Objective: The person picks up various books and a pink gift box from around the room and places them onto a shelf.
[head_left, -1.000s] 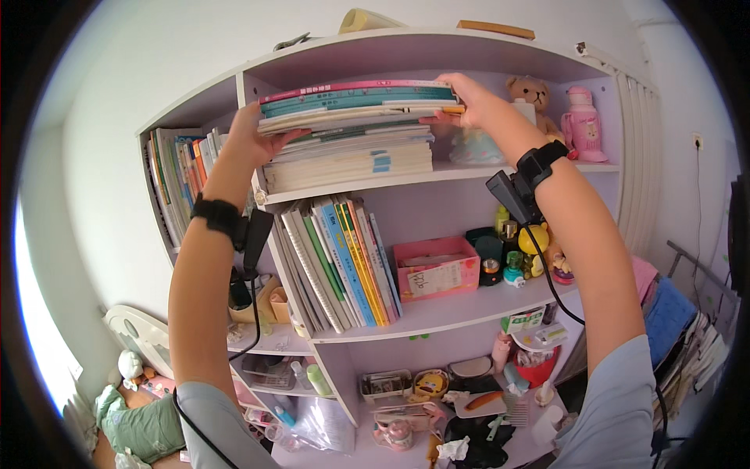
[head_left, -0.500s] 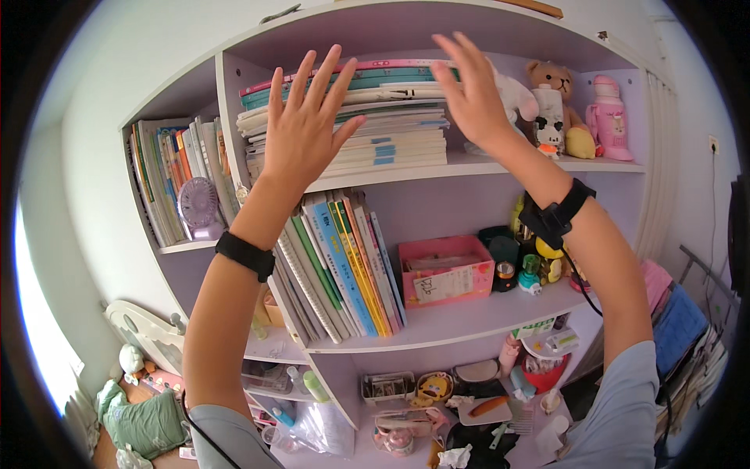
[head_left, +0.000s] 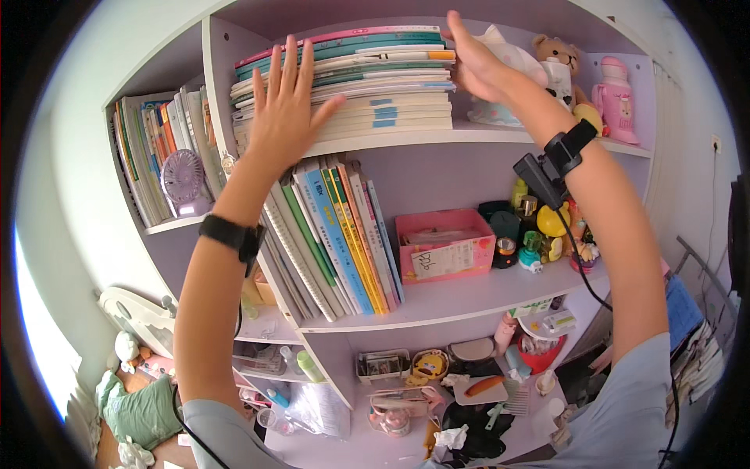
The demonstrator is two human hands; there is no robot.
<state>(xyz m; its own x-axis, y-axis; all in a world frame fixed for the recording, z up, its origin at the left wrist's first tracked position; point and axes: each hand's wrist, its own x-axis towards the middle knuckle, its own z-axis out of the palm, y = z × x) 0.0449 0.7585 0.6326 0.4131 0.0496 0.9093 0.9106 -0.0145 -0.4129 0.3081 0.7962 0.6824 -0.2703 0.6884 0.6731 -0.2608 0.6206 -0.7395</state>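
Observation:
A tall pile of flat-lying books and magazines (head_left: 383, 87) sits on the upper shelf, its top ones pink and teal. Over the left part of the pile's front, my left hand (head_left: 283, 117) is spread with its palm toward the spines; whether it touches them I cannot tell. My right hand (head_left: 478, 66) stands at the pile's right end, thumb up and palm facing the books. Its lower fingers are partly hidden, and contact with the pile is unclear. Right behind that hand lies a white plush or wrapped item (head_left: 508, 55), partly covered by my wrist.
A teddy bear (head_left: 556, 51) and pink bottle (head_left: 615, 102) stand further right. Below are upright books (head_left: 344, 234), a pink box (head_left: 445, 262) and small bottles. A purple fan (head_left: 183, 178) stands left. Crowded items, including a crumpled tissue (head_left: 451, 437), cover the desk (head_left: 344, 449).
My right hand has come down from above to the right end of the pile. The left hand has shifted left and slightly lower against the pile's front. The view has moved a little.

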